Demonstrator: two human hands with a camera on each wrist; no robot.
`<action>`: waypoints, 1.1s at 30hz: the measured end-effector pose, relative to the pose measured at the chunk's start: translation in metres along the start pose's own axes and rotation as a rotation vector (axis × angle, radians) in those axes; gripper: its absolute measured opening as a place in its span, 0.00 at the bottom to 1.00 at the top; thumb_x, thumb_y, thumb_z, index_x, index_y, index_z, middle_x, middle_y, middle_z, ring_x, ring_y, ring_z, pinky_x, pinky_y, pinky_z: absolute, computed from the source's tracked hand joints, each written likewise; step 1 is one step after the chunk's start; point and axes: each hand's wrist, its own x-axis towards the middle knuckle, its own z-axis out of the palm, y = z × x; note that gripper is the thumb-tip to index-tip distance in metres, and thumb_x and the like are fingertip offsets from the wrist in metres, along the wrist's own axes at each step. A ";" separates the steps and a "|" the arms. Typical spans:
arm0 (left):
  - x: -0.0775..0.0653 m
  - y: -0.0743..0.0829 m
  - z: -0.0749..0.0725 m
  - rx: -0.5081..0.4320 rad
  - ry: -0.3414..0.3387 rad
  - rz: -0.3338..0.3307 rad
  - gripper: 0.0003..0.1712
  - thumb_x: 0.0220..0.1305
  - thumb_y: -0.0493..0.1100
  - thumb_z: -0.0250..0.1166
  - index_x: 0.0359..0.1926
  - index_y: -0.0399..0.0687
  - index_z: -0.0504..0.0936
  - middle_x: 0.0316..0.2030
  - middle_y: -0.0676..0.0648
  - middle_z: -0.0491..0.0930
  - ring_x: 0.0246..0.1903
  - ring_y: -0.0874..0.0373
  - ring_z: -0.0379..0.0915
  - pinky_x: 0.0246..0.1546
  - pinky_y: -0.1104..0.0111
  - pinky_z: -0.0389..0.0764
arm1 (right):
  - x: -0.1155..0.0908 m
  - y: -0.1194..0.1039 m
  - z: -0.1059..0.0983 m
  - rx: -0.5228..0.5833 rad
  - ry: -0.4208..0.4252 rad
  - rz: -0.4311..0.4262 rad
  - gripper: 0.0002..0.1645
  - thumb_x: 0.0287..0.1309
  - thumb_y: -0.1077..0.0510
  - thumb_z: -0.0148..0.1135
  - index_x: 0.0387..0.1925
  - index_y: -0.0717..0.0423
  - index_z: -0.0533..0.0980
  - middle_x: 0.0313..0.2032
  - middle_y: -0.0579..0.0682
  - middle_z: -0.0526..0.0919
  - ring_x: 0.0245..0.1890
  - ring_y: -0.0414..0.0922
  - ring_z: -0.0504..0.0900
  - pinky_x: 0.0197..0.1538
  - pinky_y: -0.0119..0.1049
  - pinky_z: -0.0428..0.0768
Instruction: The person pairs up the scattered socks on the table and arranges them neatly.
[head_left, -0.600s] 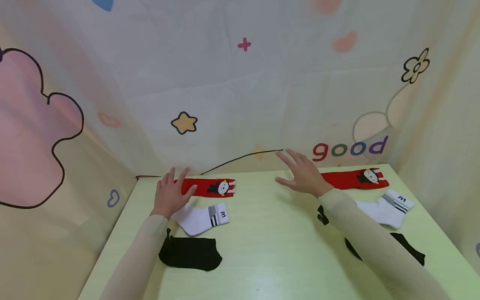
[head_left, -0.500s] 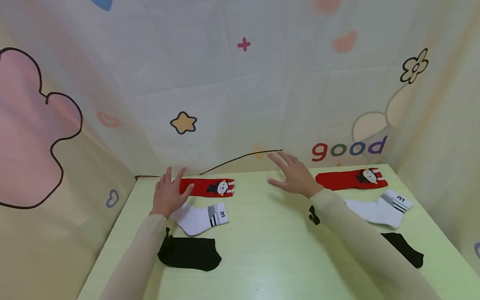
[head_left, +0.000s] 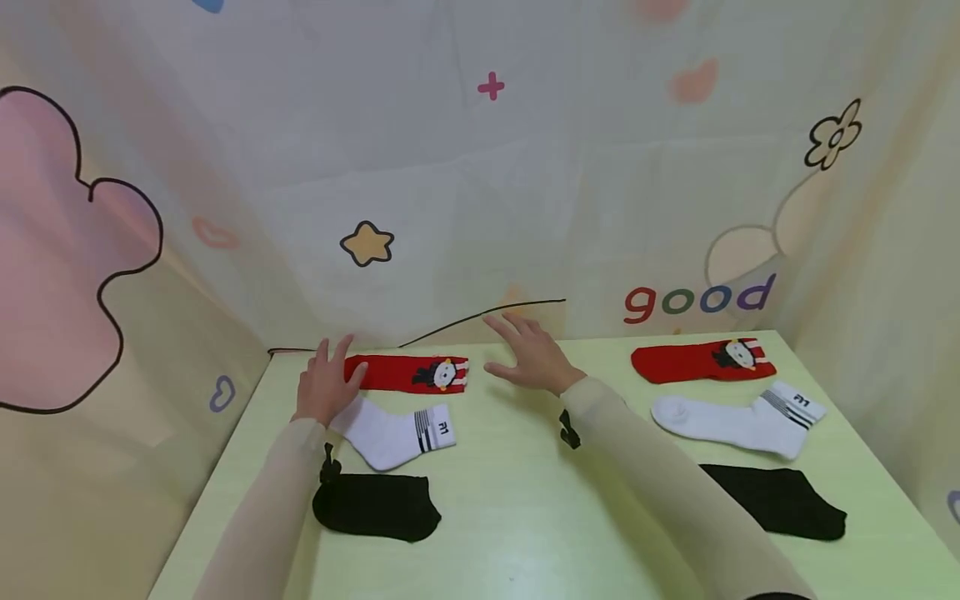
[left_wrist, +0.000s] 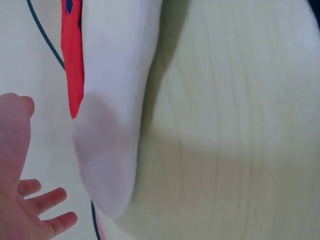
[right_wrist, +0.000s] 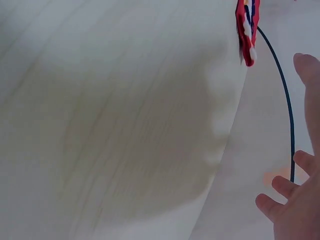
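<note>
Head view: red sock (head_left: 386,373) flat at left of centre, nothing held yet

Just below mid-height in the frame, the red sock lies on the tabletop (head_left: 517,492), its cuff with the cartoon face pointing to the right of the frame. Your left hand (head_left: 328,387) hovers at its plain end and hides part of it; the grip is released, fingers spread. Your right hand (head_left: 531,354) is near the cuff, beyond it at the centre of the frame, and that grip is released too. Both wrist views show the fingers apart from any sock.

To handle this sock well, lower both hands together from above and pinch the cloth at its two ends; sweeping in sideways would probably bunch it. Watch your left palm: it covers the toe of the white sock (head_left: 390,437), just below in the frame, and could drag it along. Keep your left sleeve (head_left: 258,508) high past the black sock (head_left: 378,507), lower still.

Toward the right of the frame lie a second red sock (head_left: 675,362), a second white sock (head_left: 731,425) and a second black sock (head_left: 795,498), the last partly behind your right sleeve (head_left: 645,483). Carry that forearm with some lift, since it crosses over the black one. Behind everything hangs a patterned cloth (head_left: 480,192).
</note>
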 end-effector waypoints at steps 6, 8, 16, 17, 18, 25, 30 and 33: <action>0.003 -0.005 0.007 -0.035 0.007 -0.010 0.34 0.76 0.50 0.56 0.75 0.39 0.62 0.69 0.24 0.62 0.62 0.24 0.66 0.57 0.34 0.72 | 0.012 -0.010 0.011 0.032 -0.018 0.030 0.48 0.65 0.38 0.66 0.80 0.40 0.57 0.76 0.60 0.61 0.71 0.66 0.63 0.66 0.68 0.67; 0.004 -0.005 0.007 -0.047 -0.003 -0.027 0.34 0.76 0.49 0.57 0.74 0.36 0.63 0.68 0.25 0.64 0.63 0.25 0.66 0.58 0.35 0.72 | 0.016 -0.014 0.013 0.034 -0.033 0.035 0.47 0.65 0.39 0.66 0.80 0.39 0.58 0.76 0.60 0.61 0.71 0.66 0.63 0.65 0.68 0.68; 0.009 -0.005 0.010 -0.036 -0.055 -0.068 0.32 0.75 0.48 0.59 0.71 0.33 0.66 0.66 0.26 0.69 0.62 0.28 0.68 0.60 0.38 0.73 | 0.024 -0.028 0.023 0.001 -0.093 0.041 0.45 0.66 0.41 0.66 0.79 0.38 0.59 0.76 0.59 0.63 0.71 0.65 0.64 0.66 0.67 0.68; 0.009 -0.004 0.011 -0.036 -0.061 -0.072 0.32 0.75 0.48 0.60 0.71 0.33 0.67 0.65 0.26 0.70 0.61 0.28 0.69 0.60 0.38 0.73 | 0.024 -0.030 0.025 0.007 -0.096 0.039 0.45 0.66 0.41 0.66 0.79 0.38 0.60 0.75 0.59 0.63 0.71 0.65 0.64 0.66 0.67 0.68; 0.009 -0.004 0.011 -0.035 -0.068 -0.078 0.32 0.75 0.47 0.60 0.71 0.33 0.67 0.65 0.26 0.70 0.61 0.28 0.69 0.60 0.39 0.73 | 0.025 -0.032 0.027 0.011 -0.101 0.037 0.44 0.66 0.42 0.67 0.79 0.39 0.60 0.75 0.59 0.64 0.71 0.65 0.65 0.66 0.66 0.68; 0.009 -0.005 0.018 -0.031 -0.079 -0.085 0.31 0.73 0.47 0.63 0.69 0.33 0.69 0.59 0.28 0.77 0.56 0.33 0.75 0.57 0.42 0.77 | 0.027 -0.043 0.043 -0.008 -0.173 0.043 0.41 0.67 0.41 0.65 0.77 0.40 0.64 0.72 0.57 0.70 0.69 0.63 0.69 0.67 0.59 0.71; 0.011 -0.006 0.021 -0.008 -0.048 -0.067 0.29 0.72 0.46 0.64 0.65 0.30 0.72 0.53 0.28 0.81 0.50 0.33 0.79 0.53 0.44 0.80 | 0.030 -0.047 0.052 -0.013 -0.198 0.070 0.38 0.68 0.42 0.65 0.76 0.40 0.67 0.70 0.55 0.72 0.68 0.61 0.69 0.67 0.58 0.70; 0.012 -0.006 0.021 0.008 -0.043 -0.070 0.29 0.71 0.46 0.64 0.64 0.30 0.73 0.52 0.28 0.82 0.48 0.33 0.80 0.52 0.43 0.81 | 0.033 -0.049 0.053 -0.016 -0.203 0.078 0.37 0.68 0.42 0.65 0.75 0.41 0.68 0.70 0.55 0.72 0.68 0.61 0.69 0.68 0.58 0.70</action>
